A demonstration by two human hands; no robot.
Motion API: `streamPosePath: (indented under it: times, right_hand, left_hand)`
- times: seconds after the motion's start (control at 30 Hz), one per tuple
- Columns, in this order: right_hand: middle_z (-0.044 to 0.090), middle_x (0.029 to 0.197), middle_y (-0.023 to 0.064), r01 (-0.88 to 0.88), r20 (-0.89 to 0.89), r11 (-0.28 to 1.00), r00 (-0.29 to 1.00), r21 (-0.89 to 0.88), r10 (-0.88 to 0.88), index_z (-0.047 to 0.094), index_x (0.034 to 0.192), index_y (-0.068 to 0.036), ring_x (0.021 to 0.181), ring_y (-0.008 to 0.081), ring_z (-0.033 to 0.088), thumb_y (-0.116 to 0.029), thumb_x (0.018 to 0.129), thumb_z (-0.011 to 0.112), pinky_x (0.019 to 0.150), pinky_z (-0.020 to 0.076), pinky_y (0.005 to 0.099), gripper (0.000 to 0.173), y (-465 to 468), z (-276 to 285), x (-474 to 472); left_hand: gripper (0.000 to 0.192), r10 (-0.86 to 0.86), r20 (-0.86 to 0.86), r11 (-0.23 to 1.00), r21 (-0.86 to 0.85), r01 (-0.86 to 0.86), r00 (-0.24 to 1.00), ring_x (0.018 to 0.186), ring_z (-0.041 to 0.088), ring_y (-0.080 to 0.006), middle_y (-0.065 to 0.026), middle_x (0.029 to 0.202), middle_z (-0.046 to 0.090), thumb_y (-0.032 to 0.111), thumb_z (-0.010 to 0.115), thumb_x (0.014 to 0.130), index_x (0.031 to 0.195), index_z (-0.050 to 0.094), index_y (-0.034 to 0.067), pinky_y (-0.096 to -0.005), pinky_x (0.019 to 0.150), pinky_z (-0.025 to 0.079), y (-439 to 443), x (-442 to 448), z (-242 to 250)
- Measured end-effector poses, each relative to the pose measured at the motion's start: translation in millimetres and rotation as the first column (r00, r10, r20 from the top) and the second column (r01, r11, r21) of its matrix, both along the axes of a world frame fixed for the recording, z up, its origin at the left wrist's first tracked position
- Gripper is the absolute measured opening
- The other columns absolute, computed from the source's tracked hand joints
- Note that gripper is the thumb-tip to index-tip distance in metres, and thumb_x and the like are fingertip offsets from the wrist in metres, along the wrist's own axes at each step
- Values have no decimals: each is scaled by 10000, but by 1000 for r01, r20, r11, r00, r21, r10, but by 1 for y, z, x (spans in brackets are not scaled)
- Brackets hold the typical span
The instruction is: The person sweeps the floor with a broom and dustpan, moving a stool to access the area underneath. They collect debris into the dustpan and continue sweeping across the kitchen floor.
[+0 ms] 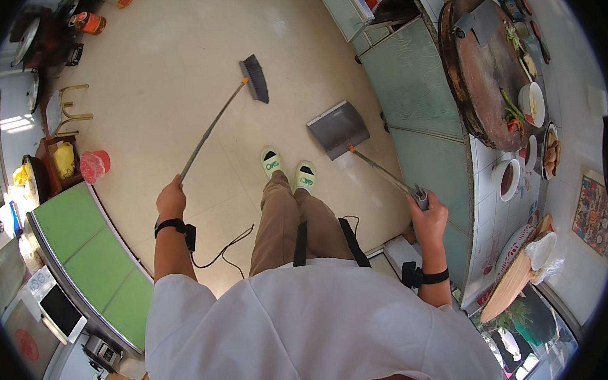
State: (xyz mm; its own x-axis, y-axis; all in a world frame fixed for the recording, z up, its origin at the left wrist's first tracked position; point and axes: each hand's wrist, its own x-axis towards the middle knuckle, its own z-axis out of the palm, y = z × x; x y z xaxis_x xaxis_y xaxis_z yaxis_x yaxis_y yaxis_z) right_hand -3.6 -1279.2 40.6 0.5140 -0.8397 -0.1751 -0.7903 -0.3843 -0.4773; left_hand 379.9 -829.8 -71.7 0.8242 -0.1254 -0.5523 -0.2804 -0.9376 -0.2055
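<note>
My left hand (171, 199) grips the long grey handle of a broom (211, 127). Its dark bristle head (255, 79) rests on the beige tiled floor (170, 57), up and to the right of that hand. In my right hand (430, 216) is the top of a long-handled dustpan's handle (381, 170). The grey pan (339, 129) lies on the floor ahead of my green slides (304, 176), its pale lip facing away from me. Bristles and pan are apart. Any fine dirt on the floor is too small to make out.
At right, a white-tiled counter (483, 174) over frosted cabinet doors (415, 84) carries a round chopping block (485, 74) with a cleaver (484, 22). An open drawer (355, 4) juts out. At left stand a stool (56, 112), a red bucket (95, 166) and a green-fronted cabinet (96, 255).
</note>
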Motion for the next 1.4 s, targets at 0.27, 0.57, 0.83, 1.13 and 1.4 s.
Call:
streamPosePath:
  times: [0.27, 0.57, 0.83, 1.13, 1.4]
  right_hand:
    - [656, 712, 164, -57, 67, 998, 996, 34, 54, 690, 915, -8, 612, 305, 654, -209, 743, 751, 596, 514, 359, 272, -14, 0, 95]
    - [641, 674, 167, -8, 24, 999, 1000, 51, 7, 685, 905, 9, 558, 243, 631, -225, 740, 762, 563, 499, 333, 297, -23, 5, 224]
    - [628, 660, 170, 5, -98, 1000, 995, 30, -2, 676, 873, 6, 553, 281, 621, -238, 741, 761, 554, 489, 337, 291, -42, 9, 319]
    - [661, 745, 184, -59, 88, 997, 995, 50, 55, 689, 936, -27, 683, 355, 663, -268, 755, 755, 618, 516, 392, 309, -63, 4, 410]
    - [659, 753, 193, -104, 143, 989, 986, 108, 88, 679, 976, 4, 677, 336, 666, -241, 767, 756, 622, 516, 359, 331, -96, 14, 474]
  left_hand:
    - [365, -36, 124, 998, 60, 29, 992, 759, 657, -323, -132, 831, 662, 251, 490, 969, 1333, 520, 260, -447, 628, 524, 12, 41, 67]
    - [350, -267, 11, 886, -391, 249, 964, 835, 655, -339, -146, 883, 661, 239, 458, 964, 1306, 531, 226, -462, 711, 521, -221, 161, -60]
    - [325, -118, -56, 961, -257, 100, 991, 871, 652, -339, -139, 928, 679, 249, 448, 970, 1278, 550, 223, -472, 727, 518, -151, 258, -61]
    - [376, 94, 97, 993, 55, -100, 991, 754, 656, -325, -135, 851, 666, 239, 502, 959, 1335, 517, 259, -458, 626, 517, 2, 282, 68]
    - [359, -104, 99, 969, -216, 124, 990, 772, 650, -330, -131, 853, 643, 267, 487, 966, 1324, 516, 259, -455, 635, 517, -152, 351, 36]
